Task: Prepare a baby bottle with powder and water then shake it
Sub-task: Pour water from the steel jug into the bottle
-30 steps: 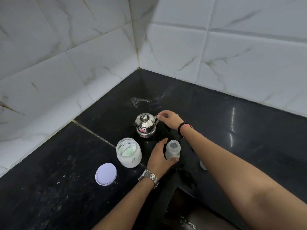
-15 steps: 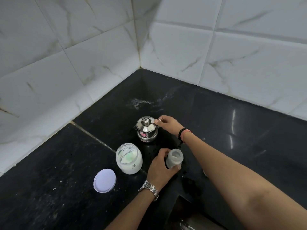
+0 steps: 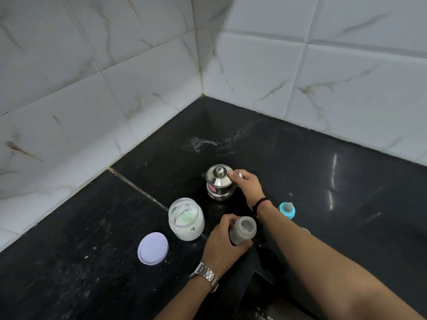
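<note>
Two hands | left hand [image 3: 223, 247] fingers grip bottle [image 3: 242, 230] | right hand [image 3: 248, 185] fingers grip kettle [image 3: 218, 183] handle

Before you, a glossy black speckled stone counter [image 3: 69, 262] meets white wall tiles [image 3: 115, 65] veined in grey-brown; a shiny silver steel lidded pot [image 3: 218, 182] bears a small red label, beside a clear glass jar of white powder [image 3: 186, 221], its round pale lilac lid [image 3: 153, 248], and a turquoise bottle cap [image 3: 287, 210]

Silver watch [image 3: 204, 276] left wrist, beaded bracelet [image 3: 260, 203] right.
</note>
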